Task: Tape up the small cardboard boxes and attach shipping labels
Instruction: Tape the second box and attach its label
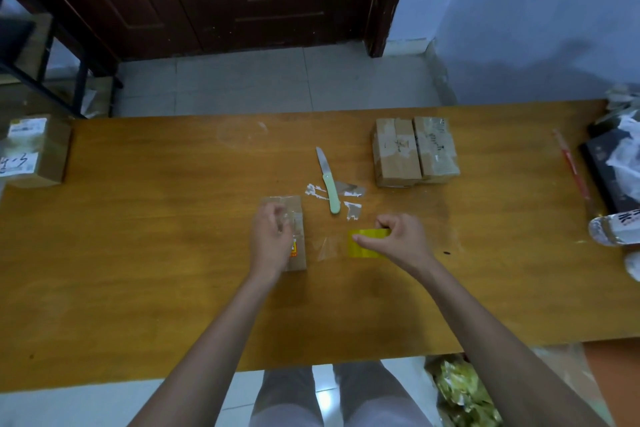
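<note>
Seated at a long wooden table (138, 253), a person works with both bare arms stretched forward over its middle. At the far left edge sits a larger parcel (36, 151) with white labels on it, and toward the far right stand two taped cardboard boxes (414, 151) side by side, touching, well apart from both hands. Under the left hand (272, 241) lies a small cardboard box (298, 236), long side running away from the person, with clear tape across its top and a small orange sticker on its near part; the hand's fingers are curled over the box's left edge and appear to pinch a bit of clear tape there, though the blur leaves the exact hold unclear. Just beside it, the right hand (398, 239) pinches a roll of yellowish tape (367, 243) with curled fingers and thumb, and a clear strip (325, 248) stretches from the roll toward the box. Between the hands and the far boxes a folding knife (328, 180) with a pale green handle lies open on the wood, blade pointing away, with torn scraps of tape and paper (351, 198) scattered close round the handle. At the right edge a red stick (573, 166) and a plastic bottle (614, 229) lie near dark packages.
</note>
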Action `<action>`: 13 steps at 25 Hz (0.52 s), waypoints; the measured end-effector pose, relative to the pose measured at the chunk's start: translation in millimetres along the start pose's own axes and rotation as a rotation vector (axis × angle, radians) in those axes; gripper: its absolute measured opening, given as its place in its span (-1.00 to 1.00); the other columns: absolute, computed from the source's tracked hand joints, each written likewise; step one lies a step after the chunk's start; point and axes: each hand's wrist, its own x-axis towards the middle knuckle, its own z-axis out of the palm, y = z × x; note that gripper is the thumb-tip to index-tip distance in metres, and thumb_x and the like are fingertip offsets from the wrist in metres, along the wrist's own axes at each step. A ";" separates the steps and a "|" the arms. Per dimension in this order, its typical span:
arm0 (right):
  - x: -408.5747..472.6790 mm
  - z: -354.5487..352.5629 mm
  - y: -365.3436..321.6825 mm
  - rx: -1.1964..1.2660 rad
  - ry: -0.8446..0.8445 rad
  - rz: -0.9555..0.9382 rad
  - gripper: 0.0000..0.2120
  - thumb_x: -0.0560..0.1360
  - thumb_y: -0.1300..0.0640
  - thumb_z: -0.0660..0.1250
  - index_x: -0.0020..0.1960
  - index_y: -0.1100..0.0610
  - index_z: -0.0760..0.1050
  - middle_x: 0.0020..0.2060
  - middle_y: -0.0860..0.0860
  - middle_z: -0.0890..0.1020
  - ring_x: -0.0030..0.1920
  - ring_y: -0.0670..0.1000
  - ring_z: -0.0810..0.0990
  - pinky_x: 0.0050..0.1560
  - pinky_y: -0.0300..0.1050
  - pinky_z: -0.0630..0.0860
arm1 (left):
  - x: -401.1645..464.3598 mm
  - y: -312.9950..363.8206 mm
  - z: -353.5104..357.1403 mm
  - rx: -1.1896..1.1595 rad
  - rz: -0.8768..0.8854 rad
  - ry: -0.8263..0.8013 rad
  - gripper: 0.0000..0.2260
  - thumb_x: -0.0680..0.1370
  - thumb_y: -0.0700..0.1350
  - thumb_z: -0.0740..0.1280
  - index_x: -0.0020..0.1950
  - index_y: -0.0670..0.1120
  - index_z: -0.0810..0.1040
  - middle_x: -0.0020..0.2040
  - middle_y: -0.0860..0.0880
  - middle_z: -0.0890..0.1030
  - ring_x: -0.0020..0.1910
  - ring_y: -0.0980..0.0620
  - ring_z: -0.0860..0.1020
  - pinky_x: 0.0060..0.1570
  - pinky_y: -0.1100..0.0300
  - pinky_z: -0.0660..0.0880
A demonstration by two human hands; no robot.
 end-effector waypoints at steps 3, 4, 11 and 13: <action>-10.4 -3.7 -3.5 0.201 -0.004 -0.012 -0.56 0.32 0.04 0.58 -0.43 0.14 0.32 -0.51 0.00 0.32 -0.43 -0.05 0.29 -0.37 -0.12 0.19 | 4.5 13.4 9.6 0.195 0.154 -0.437 -0.68 0.55 -0.36 0.23 0.25 -0.13 0.52 0.21 -0.09 0.55 0.21 -0.07 0.52 0.16 0.00 0.51; -13.3 -5.5 -4.5 0.245 0.000 -0.014 -0.54 0.33 0.06 0.58 -0.43 0.15 0.31 -0.51 -0.01 0.31 -0.43 -0.06 0.27 -0.38 -0.13 0.18 | 5.4 17.9 14.0 0.269 0.182 -0.576 -0.62 0.53 -0.38 0.23 0.31 -0.11 0.49 0.28 -0.11 0.52 0.28 -0.07 0.48 0.20 0.05 0.48; -23.0 -14.8 -5.7 0.261 0.012 -0.051 -0.56 0.33 0.12 0.58 -0.45 0.10 0.30 -0.53 -0.05 0.31 -0.46 -0.08 0.28 -0.42 -0.13 0.21 | 16.5 40.8 42.6 0.709 0.262 -0.857 -0.64 0.50 -0.40 0.20 0.23 -0.14 0.52 0.24 -0.16 0.53 0.21 -0.17 0.51 0.02 0.09 0.46; -26.3 -18.3 -6.5 0.279 0.016 -0.053 -0.57 0.33 0.11 0.58 -0.44 0.12 0.32 -0.53 -0.05 0.33 -0.46 -0.08 0.30 -0.42 -0.15 0.24 | 19.9 41.2 42.7 0.765 0.322 -0.855 -0.80 0.50 -0.39 0.23 0.05 -0.20 0.55 0.06 -0.19 0.58 0.06 -0.19 0.55 -0.04 0.03 0.49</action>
